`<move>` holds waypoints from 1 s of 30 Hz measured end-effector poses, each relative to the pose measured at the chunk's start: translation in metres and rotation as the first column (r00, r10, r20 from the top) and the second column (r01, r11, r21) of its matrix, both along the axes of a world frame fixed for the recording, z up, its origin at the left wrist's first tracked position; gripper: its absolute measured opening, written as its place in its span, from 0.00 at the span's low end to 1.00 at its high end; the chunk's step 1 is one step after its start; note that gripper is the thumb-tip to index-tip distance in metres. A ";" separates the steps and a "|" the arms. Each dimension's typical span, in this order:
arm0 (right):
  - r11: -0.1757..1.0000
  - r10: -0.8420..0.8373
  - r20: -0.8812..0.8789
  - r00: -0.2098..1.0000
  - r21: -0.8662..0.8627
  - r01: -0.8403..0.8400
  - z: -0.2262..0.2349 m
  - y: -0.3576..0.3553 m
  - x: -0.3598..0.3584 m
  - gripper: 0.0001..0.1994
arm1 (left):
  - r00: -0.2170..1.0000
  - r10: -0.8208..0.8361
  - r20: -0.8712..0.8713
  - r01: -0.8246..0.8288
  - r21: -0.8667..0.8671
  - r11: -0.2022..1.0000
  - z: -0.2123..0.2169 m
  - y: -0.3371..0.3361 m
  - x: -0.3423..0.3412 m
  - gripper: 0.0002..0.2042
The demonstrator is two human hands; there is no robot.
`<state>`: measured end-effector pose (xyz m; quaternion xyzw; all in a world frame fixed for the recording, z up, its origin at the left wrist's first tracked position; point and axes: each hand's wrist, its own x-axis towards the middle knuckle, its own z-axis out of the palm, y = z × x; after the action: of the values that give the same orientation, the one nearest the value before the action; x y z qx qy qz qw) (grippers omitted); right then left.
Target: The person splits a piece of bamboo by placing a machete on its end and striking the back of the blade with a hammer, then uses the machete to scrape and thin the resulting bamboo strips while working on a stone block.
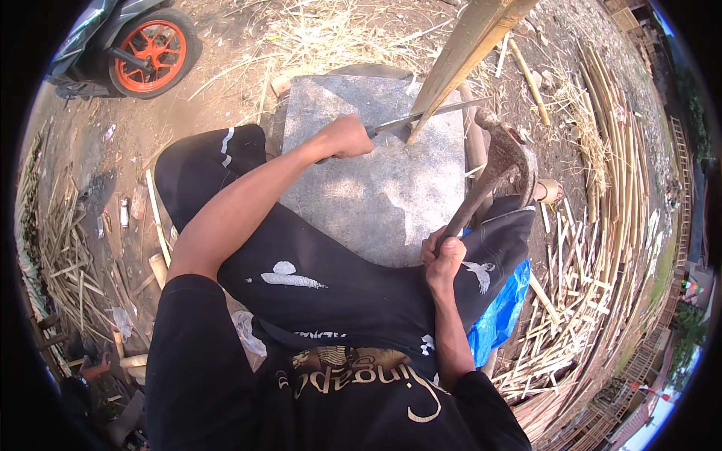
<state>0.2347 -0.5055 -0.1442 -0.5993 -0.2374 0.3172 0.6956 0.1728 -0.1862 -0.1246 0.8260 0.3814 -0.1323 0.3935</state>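
Observation:
My left hand (347, 137) is closed around the dark handle of a long knife (391, 122). Its narrow blade points right and crosses the lower end of a wooden plank (455, 64), which slants down onto a grey slab (342, 192) between my legs. Whether the blade cuts into the wood or only lies against it, I cannot tell. Low on the right, my right hand (444, 257) grips the shaft of a bent tool (489, 180) with a worn, curved head near the slab's right edge. The exact kind of that tool is unclear.
A motorbike wheel with an orange rim (153, 54) stands at the far left. Long bamboo poles (618, 158) and split strips (564, 316) cover the right side. Shavings (331, 37) lie beyond the slab; blue plastic sheeting (500, 312) sits beside my right leg. Another person's hand (96, 368) shows lower left.

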 end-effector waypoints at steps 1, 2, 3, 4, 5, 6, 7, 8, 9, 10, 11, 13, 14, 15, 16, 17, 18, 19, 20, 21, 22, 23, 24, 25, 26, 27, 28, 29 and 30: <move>0.998 -0.063 0.023 0.998 -0.013 0.064 0.009 0.002 -0.001 0.33 | 1.000 -0.016 0.002 0.016 0.018 1.000 0.002 -0.001 0.002 0.11; 0.994 -0.093 0.054 0.994 -0.044 0.096 0.008 0.004 0.001 0.32 | 1.000 -0.005 -0.030 0.004 -0.018 1.000 0.005 0.000 0.001 0.11; 0.989 -0.130 0.087 0.988 -0.064 0.135 0.007 0.006 0.004 0.31 | 1.000 0.015 -0.019 -0.015 -0.012 1.000 0.005 -0.001 0.000 0.12; 0.978 -0.144 0.077 0.987 -0.141 0.153 0.006 0.006 0.008 0.30 | 0.999 0.033 -0.009 -0.033 -0.006 0.999 0.005 -0.003 0.000 0.12; 0.961 -0.161 0.069 0.985 -0.217 0.172 0.005 0.005 0.013 0.29 | 0.999 0.049 0.001 -0.049 0.001 0.999 0.005 -0.004 0.000 0.12; 0.938 -0.180 0.056 0.982 -0.291 0.189 0.003 0.006 0.017 0.29 | 0.999 0.042 -0.023 -0.042 -0.003 0.999 0.004 -0.003 0.000 0.12; 0.891 -0.152 0.032 0.988 -0.428 0.151 0.002 0.008 0.023 0.27 | 0.998 0.034 -0.047 -0.035 -0.006 0.999 0.004 -0.002 0.001 0.12; 0.843 -0.115 0.007 0.993 -0.528 0.101 0.001 0.014 0.029 0.28 | 0.997 0.026 -0.072 -0.027 -0.009 1.000 0.004 -0.002 0.002 0.13; 0.784 -0.083 -0.017 0.996 -0.618 0.055 0.004 0.021 0.033 0.28 | 0.997 0.016 -0.081 -0.019 -0.026 0.999 0.007 -0.002 0.003 0.13; 0.767 -0.052 -0.045 0.998 -0.642 0.011 -0.004 0.023 0.032 0.30 | 0.996 0.007 -0.090 -0.011 -0.043 0.999 0.011 -0.002 0.003 0.13; 0.748 -0.074 -0.121 0.990 -0.663 -0.026 -0.005 0.021 0.028 0.29 | 0.995 -0.002 -0.099 -0.004 -0.060 0.998 0.013 -0.002 0.003 0.13; 0.736 -0.085 -0.202 0.976 -0.673 -0.075 -0.009 0.016 0.018 0.28 | 0.994 -0.010 -0.105 0.005 -0.042 0.999 0.010 -0.002 0.008 0.13; 0.754 -0.113 -0.244 0.963 -0.652 -0.077 -0.005 0.015 0.018 0.28 | 0.994 -0.011 -0.110 0.007 -0.033 0.999 0.007 -0.002 0.008 0.14; 0.764 -0.142 -0.205 0.968 -0.644 -0.024 0.005 0.015 0.018 0.29 | 0.993 0.001 -0.115 -0.005 -0.035 0.999 0.009 -0.004 0.008 0.14; 0.772 -0.170 -0.163 0.972 -0.635 0.029 0.016 0.017 0.017 0.29 | 0.993 0.014 -0.118 -0.018 -0.038 0.999 0.014 -0.005 0.007 0.14; 0.778 -0.201 -0.121 0.972 -0.623 0.084 0.028 0.019 0.018 0.29 | 0.992 0.024 -0.121 -0.030 -0.042 0.999 0.016 -0.006 0.009 0.15; 0.798 -0.235 -0.048 0.971 -0.581 0.164 0.041 0.019 0.020 0.30 | 0.996 0.020 -0.093 -0.023 -0.037 0.999 0.015 -0.006 0.009 0.16; 0.799 -0.295 -0.029 0.955 -0.555 0.230 0.066 0.027 0.022 0.31 | 0.998 0.015 -0.068 -0.017 -0.032 0.999 0.011 -0.004 0.007 0.17; 0.819 -0.314 0.047 0.948 -0.493 0.296 0.089 0.029 0.025 0.32 | 0.999 0.005 -0.044 -0.006 -0.029 1.000 0.007 -0.004 0.006 0.18; 0.872 -0.346 0.108 0.932 -0.329 0.362 0.102 0.029 0.028 0.32 | 0.999 0.029 -0.045 -0.031 -0.032 0.999 0.008 -0.006 0.004 0.18; 0.884 -0.427 0.098 0.899 -0.164 0.437 0.122 0.032 0.035 0.33 | 0.997 0.055 -0.045 -0.056 -0.033 0.998 0.013 -0.008 0.002 0.18; 0.880 -0.466 0.114 0.877 -0.047 0.473 0.142 0.035 0.039 0.33 | 0.996 0.084 -0.042 -0.086 -0.035 0.996 0.015 -0.008 -0.001 0.18; 0.869 -0.495 0.163 0.854 0.058 0.492 0.166 0.042 0.040 0.33 | 0.996 0.068 -0.063 -0.070 -0.032 0.997 0.012 -0.007 -0.002 0.16; 0.838 -0.546 0.250 0.800 0.185 0.514 0.180 0.046 0.045 0.34 | 0.995 0.053 -0.083 -0.055 -0.030 0.998 0.007 -0.004 -0.002 0.14; 0.791 -0.611 0.279 0.741 0.251 0.558 0.198 0.056 0.045 0.35 | 0.994 0.037 -0.102 -0.041 -0.028 0.999 0.003 -0.003 -0.001 0.13; 0.810 -0.585 0.357 0.728 0.297 0.505 0.203 0.056 0.052 0.35 | 0.995 0.030 -0.095 -0.035 -0.055 0.998 0.003 -0.003 0.002 0.12; 0.804 -0.594 0.364 0.717 0.283 0.522 0.202 0.060 0.051 0.35 | 0.996 0.025 -0.089 -0.032 -0.082 0.996 0.005 -0.003 0.003 0.11; 0.799 -0.602 0.370 0.708 0.269 0.538 0.197 0.068 0.048 0.35 | 0.996 0.022 -0.083 -0.031 -0.109 0.994 0.004 -0.004 0.004 0.10; 0.844 -0.533 0.353 0.769 0.152 0.515 0.176 0.071 0.048 0.34 | 0.999 0.025 -0.047 -0.030 -0.094 0.995 0.002 -0.003 0.002 0.10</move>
<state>0.2823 -0.4349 0.0314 -0.6752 -0.1992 -0.0179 0.7100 0.1750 -0.1896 -0.1230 0.7978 0.3949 -0.1638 0.4251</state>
